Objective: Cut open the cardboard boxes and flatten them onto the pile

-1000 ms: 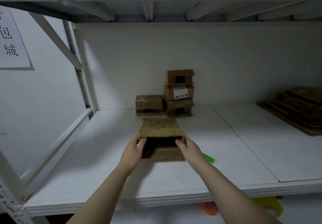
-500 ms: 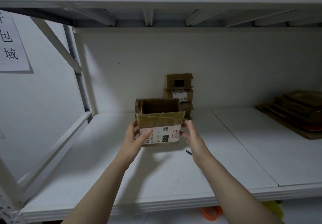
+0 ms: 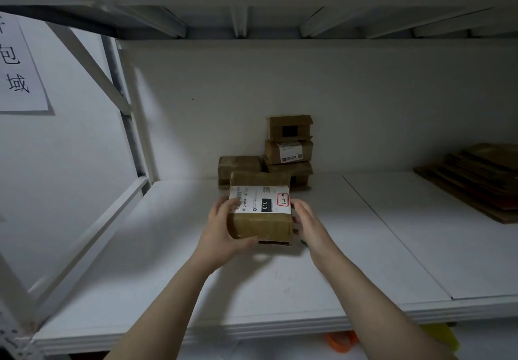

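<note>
While my left hand (image 3: pixel 221 228) curls round the left side of the labelled cardboard box (image 3: pixel 260 219), held low over the white shelf (image 3: pixel 168 289), I judge the box light, stiff at its edges and slick on the tape. My right hand (image 3: pixel 305 225) lies with fingers straight against the right side. The box's contents are hidden. Behind it are stacked taped boxes (image 3: pixel 288 149), and far right is the flattened cardboard pile (image 3: pixel 476 180).
</note>
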